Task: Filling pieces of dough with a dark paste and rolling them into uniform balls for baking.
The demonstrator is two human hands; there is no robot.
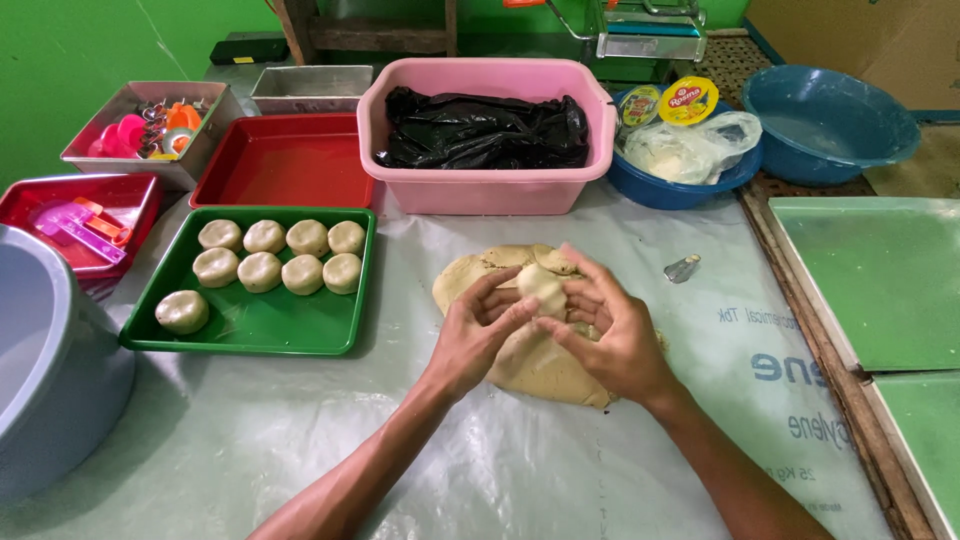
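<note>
Left hand: fingers curled around a small lump of dough, thumb side pressing it from the left.
Right hand: fingers bent over the same lump from the right; both hands grip it together.
Lump of dough: held just above the big dough mass, near the middle of the desk.
Big dough mass: flat, tan, lying on the clear plastic sheet that covers the desk; partly hidden by the hands.
Green tray: left of the dough, toward the desk's left side; holds nine round dough pieces, eight in two rows, one alone at the near left.
Pink tub: at the far edge, black plastic bag inside.
Red tray: far left, beside the pink tub.
Blue basin: far right corner.
</note>
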